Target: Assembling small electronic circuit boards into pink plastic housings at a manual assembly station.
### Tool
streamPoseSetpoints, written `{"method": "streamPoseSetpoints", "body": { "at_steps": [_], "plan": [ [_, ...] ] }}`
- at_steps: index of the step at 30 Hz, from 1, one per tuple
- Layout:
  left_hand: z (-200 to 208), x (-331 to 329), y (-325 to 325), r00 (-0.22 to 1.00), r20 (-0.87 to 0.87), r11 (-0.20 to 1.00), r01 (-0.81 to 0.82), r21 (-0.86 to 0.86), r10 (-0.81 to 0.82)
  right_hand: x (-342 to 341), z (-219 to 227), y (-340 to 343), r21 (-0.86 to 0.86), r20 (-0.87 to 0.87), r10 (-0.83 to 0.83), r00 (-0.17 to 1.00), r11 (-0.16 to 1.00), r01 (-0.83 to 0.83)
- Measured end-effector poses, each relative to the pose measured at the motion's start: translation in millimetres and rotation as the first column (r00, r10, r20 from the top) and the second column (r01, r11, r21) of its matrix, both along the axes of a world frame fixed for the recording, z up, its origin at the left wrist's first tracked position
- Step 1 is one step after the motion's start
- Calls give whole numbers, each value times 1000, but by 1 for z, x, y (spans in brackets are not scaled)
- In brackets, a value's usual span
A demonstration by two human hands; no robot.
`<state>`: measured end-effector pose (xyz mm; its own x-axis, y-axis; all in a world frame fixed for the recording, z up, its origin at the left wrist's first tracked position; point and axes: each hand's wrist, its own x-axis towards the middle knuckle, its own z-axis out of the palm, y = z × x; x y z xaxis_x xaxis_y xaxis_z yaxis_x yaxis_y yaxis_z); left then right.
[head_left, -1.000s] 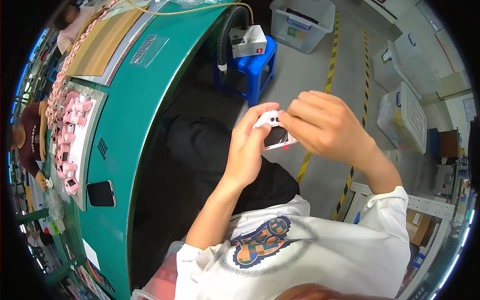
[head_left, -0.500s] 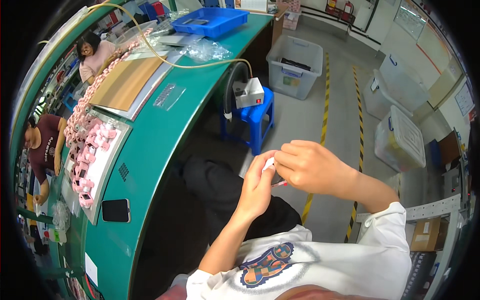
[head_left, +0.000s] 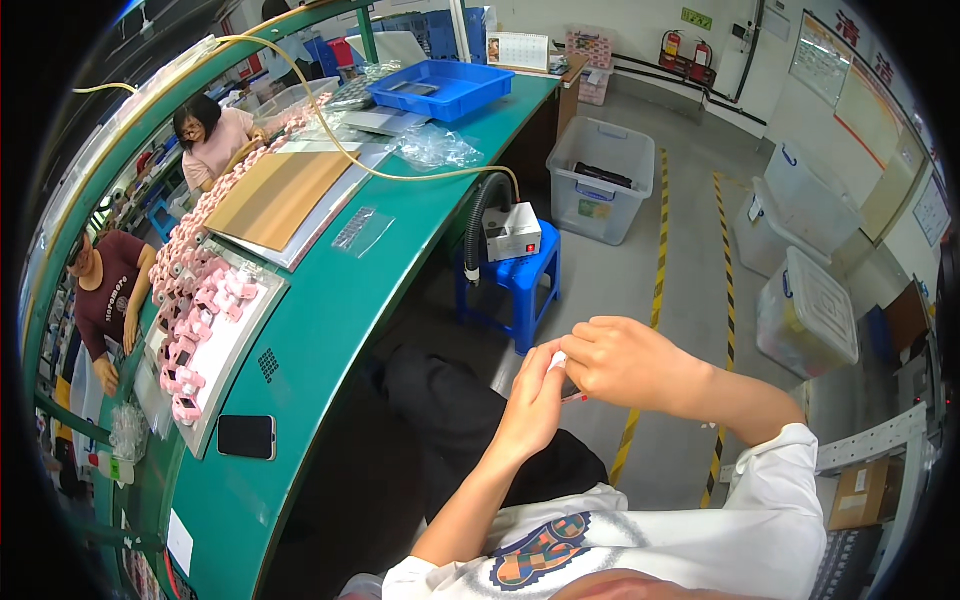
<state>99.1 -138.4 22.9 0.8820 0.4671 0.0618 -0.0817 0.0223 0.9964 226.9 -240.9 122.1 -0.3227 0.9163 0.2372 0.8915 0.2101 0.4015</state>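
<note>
My left hand [head_left: 528,405] and my right hand [head_left: 628,362] meet in front of my body, above my lap and away from the bench. Both are closed around a small thing [head_left: 571,392], mostly hidden by the fingers. A white bit, a dark face and a red edge of it peek out between the hands; its kind cannot be made out. To the left, several pink watches [head_left: 192,330] lie on a white board [head_left: 246,345] on the green bench [head_left: 330,320]. A dark-screened phone [head_left: 247,437] rests near the bench's front edge.
A grey box with a black hose [head_left: 513,232] sits on a blue stool [head_left: 526,305]. Along the bench lie a brown board [head_left: 285,195], clear bags [head_left: 435,146] and a blue tray [head_left: 450,92]. Two co-workers sit across it. Plastic bins [head_left: 600,190] stand on the floor.
The view has tilted up, so the bench and floor things sit lower in the picture. My hands remain together at the small thing, with the fingers slightly shifted on it.
</note>
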Motion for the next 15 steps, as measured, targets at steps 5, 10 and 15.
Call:
{"method": "streamPoseSetpoints", "body": {
  "at_steps": [5,10,15],
  "plan": [
    [2,0,0,999,-31,999,13,-45,-14,0,1,1,6,-2,-3,1000,1000,3],
    [-5,1,-1,999,-42,993,27,-116,-32,-4,4,2,-30,4,-30,1000,999,30],
    [-16,-1,-2,998,-43,987,45,-156,-53,-9,4,4,-81,0,-42,999,996,42]
  ]
}}
